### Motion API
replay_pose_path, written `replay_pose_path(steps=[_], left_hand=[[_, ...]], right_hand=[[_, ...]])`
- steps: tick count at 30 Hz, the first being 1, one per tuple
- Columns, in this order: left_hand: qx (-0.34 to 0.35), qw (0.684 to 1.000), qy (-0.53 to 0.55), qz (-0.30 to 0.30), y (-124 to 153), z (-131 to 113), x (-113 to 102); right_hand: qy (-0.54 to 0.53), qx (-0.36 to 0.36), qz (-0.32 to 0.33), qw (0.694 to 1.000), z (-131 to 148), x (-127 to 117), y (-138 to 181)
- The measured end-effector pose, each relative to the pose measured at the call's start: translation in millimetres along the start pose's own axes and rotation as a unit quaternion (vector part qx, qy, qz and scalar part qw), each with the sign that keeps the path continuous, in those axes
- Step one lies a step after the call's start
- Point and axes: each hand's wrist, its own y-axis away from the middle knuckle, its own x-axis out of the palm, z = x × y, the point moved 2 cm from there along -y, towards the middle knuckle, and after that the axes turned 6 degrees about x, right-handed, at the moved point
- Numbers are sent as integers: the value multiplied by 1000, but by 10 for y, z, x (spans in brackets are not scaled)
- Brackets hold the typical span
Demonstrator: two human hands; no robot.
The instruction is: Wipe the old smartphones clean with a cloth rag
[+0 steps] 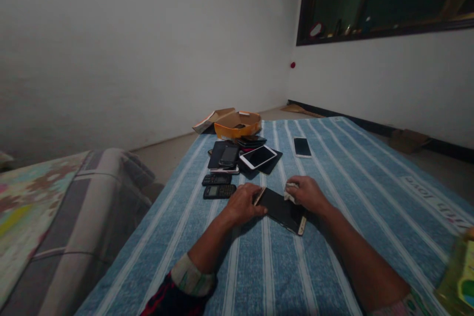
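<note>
A smartphone with a dark screen and pale gold ends (279, 209) lies aslant on the striped cloth. My left hand (244, 203) grips its left end, thumb along the near edge and fingers over the far side. Pinched in my right hand (308, 194) is a crumpled white tissue or cloth (290, 194), at the phone's far edge. Just left of my left hand lie two black keypad phones (219, 191). Beyond them sit a white smartphone (258, 157) and a dark slider-like phone (228, 156), on a pile of other phones.
An orange cardboard box (237, 128) stands open at the table's far end, behind the pile. One white phone (302, 147) lies alone to its right. A bottle of yellowish liquid (457, 276) is at the right edge. Left of the table is a blanket-covered bed (74, 237).
</note>
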Motion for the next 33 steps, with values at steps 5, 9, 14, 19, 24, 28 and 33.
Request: replay_pose_path(steps=[5, 9, 14, 19, 24, 28, 33], left_hand=[[71, 996, -12, 56, -11, 126, 51], [70, 996, 11, 55, -12, 212, 81], [58, 997, 53, 18, -11, 251, 89], [92, 993, -69, 41, -74, 160, 214], [76, 977, -197, 10, -178, -33, 420], [44, 972, -229, -9, -271, -134, 588], [47, 969, -239, -31, -402, -115, 751]], right_hand=[[14, -57, -78, 995, 65, 17, 16], [64, -144, -60, 986, 164, 320, 162], [178, -198, 14, 964, 248, 667, 370], [227, -189, -3, 955, 256, 588, 381], [330, -149, -81, 929, 224, 404, 324], [380, -68, -104, 917, 137, 271, 254], [383, -11, -129, 915, 6, 157, 158]])
